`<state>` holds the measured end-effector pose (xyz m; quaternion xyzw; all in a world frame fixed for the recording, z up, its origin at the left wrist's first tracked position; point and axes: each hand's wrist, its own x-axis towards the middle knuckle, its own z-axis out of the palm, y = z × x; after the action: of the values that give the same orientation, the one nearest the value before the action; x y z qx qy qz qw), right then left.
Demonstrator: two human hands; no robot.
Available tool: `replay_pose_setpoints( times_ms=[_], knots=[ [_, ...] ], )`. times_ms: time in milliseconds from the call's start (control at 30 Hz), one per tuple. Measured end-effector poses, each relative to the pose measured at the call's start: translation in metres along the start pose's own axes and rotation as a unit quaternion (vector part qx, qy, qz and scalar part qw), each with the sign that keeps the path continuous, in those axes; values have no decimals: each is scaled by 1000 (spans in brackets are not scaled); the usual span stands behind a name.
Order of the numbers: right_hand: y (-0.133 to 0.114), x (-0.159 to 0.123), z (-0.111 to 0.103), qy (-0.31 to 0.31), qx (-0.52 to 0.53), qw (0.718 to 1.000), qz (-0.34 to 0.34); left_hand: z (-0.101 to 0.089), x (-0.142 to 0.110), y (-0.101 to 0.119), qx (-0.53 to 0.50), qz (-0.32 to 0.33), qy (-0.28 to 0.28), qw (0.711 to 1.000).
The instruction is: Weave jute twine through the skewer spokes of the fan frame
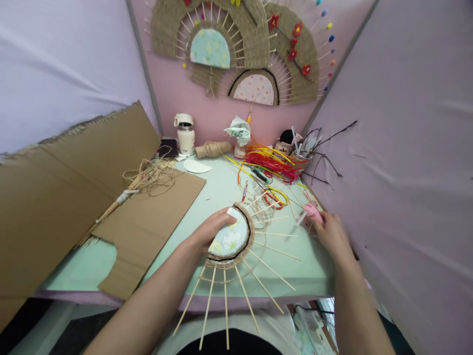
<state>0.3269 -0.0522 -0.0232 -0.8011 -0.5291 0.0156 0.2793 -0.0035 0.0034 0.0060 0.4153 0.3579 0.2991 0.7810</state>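
A single head-worn camera looks forward and down from close above, the table spreading just beyond the fingers toward the wall.

Half-round fan piece lying flat at table's near edge: pale floral fabric centre, black trim, jute weave band, bare sticks radiating past edge. Pink tool lying near table's right edge, blurred.

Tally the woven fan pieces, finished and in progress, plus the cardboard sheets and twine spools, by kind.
Finished woven fans on the wall: 2, left fan and right fan
Unfinished fan under the left hand: 1
Cardboard sheets: 2, large sheet and cut sheet
Twine spool: 1
Total: 6
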Motion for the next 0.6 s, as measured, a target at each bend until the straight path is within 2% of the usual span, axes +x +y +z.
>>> replay_pose_setpoints(
  times_ms=[100,167,267,333,400,467,600],
  knots=[
    [2,-3,12,-29,-133,991,11,0,-1,-1,8,-10,-20,1000],
    [-4,-6,11,-16,-159,987,26,0,-1,-1,13,-18,-37,999],
    [-25,-7,2,30,-59,998,-9,1,-3,-1,18,-20,-60,998],
    [-46,-6,-2,2,101,993,-63,2,-5,0,21,-25,-72,997],
    [-71,-5,0,-100,273,953,-81,2,-7,1,23,-29,-87,996],
    [-94,-7,9,-193,392,897,-72,2,-9,2,19,-29,-98,995],
    [-121,-10,31,-270,571,775,-9,1,-10,4,5,-30,-105,994]
  ],
)
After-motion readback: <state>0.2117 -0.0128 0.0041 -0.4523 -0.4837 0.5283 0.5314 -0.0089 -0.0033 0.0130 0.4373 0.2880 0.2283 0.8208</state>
